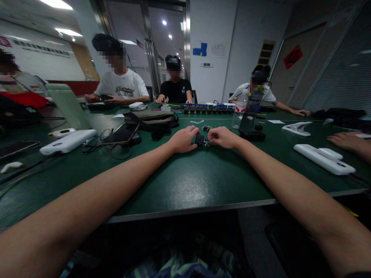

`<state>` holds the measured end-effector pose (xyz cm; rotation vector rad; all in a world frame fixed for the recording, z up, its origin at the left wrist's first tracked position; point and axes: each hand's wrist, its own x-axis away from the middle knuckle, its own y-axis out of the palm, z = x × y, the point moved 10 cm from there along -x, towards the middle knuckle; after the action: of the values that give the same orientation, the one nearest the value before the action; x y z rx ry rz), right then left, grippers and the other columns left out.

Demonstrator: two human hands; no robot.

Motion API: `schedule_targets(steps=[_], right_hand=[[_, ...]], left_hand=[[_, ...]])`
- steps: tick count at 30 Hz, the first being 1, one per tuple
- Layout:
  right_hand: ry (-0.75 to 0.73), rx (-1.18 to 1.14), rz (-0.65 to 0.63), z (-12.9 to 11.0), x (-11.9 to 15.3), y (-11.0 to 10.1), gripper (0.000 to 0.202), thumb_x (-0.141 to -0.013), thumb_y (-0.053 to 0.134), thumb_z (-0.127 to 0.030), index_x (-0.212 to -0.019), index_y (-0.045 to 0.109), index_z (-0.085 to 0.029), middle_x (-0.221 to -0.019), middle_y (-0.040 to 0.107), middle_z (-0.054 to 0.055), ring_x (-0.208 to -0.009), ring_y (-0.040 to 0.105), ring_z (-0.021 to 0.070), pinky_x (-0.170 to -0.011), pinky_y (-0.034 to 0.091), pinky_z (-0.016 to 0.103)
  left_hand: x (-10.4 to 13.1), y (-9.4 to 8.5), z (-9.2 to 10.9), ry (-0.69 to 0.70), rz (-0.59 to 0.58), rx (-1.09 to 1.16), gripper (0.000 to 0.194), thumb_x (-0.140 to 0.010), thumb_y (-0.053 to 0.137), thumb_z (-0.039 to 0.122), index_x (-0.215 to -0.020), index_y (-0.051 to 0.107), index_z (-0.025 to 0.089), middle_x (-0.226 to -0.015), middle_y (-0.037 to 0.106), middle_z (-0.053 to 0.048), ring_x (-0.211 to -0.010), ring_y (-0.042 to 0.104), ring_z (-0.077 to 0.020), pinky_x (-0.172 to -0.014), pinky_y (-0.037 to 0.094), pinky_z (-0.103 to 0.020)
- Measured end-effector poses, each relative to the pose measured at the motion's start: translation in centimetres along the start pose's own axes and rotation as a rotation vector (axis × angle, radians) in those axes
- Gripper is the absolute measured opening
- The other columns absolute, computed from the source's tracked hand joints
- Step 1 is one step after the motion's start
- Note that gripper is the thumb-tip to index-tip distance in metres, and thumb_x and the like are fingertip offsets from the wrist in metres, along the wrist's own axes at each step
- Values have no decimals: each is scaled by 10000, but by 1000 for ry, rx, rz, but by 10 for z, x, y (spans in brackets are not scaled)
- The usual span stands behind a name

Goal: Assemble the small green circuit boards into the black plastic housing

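At twelve o'clock on the table (179,181), the left hand (184,139) grips a black block (199,139). Small metallic parts (206,143) lie at its three o'clock, beside the right hand (224,137), fingertips narrowed, grip unconfirmed. Apparent step: two-handed fine handling; further movement calls for steady fingertips.
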<state>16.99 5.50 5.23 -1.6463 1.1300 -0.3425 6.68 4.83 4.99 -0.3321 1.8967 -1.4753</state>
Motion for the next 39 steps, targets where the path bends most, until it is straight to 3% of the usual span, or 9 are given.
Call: schedule_targets(steps=[10,25,39], right_hand=[[-18,-173,26,3,-2,-1,96,-722,587,-94,-781,619,-164,-732,655,-6,-705,612,126,-699,448,239],[58,80,32,12,0,-5,143,-745,631,-38,-789,679,-166,-742,689,-12,-708,604,120,-699,411,223],[114,148,39,13,-1,-9,171,-744,672,-66,-800,785,-181,-750,727,4,-741,650,140,-742,445,231]], left_hand=[[-2,3,-3,-6,-19,-13,433,-769,579,246,-1191,514,175,-1169,648,-129,-1103,612,-292,-953,491,-402],[-1,4,-8,-80,-43,-56,455,-794,574,293,-1222,482,170,-1154,659,-129,-1084,636,-293,-930,493,-395],[1,7,-13,-156,-80,-92,407,-874,526,368,-1220,487,157,-1197,662,-148,-1123,635,-297,-949,488,-392]])
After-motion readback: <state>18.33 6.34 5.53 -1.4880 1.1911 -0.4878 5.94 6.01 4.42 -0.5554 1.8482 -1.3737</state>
